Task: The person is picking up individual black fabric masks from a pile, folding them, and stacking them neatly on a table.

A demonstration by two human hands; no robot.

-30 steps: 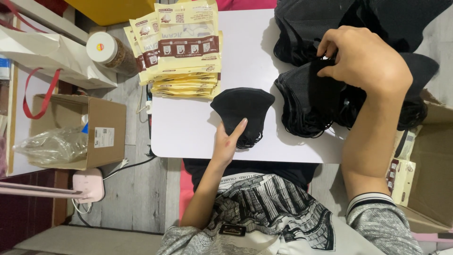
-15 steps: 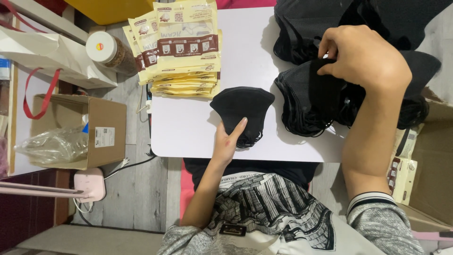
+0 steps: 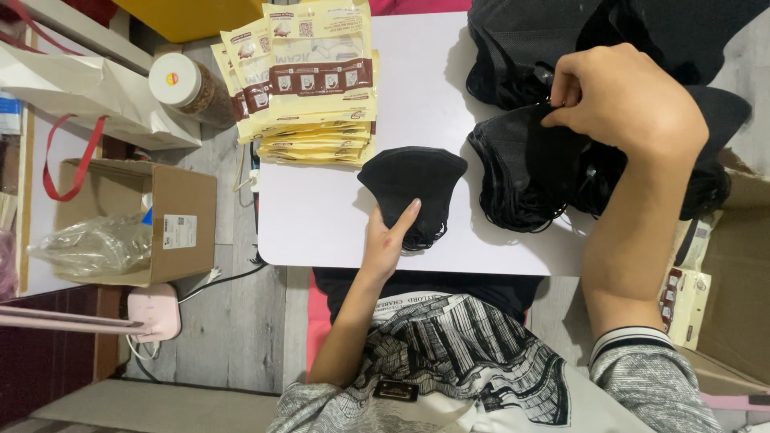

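A small stack of folded black face masks lies near the front edge of the white table. My left hand rests flat on its near side, fingers together. To the right sits a bigger heap of black masks. My right hand is on top of that heap, thumb and fingers pinched on a black mask at its upper edge. A pile of yellow and brown flat pouches lies at the table's far left.
More black masks fill the table's far right. A brown-filled jar with a white lid stands left of the pouches. On the floor at left is an open cardboard box with a clear plastic bag. Another carton with pouches is at right.
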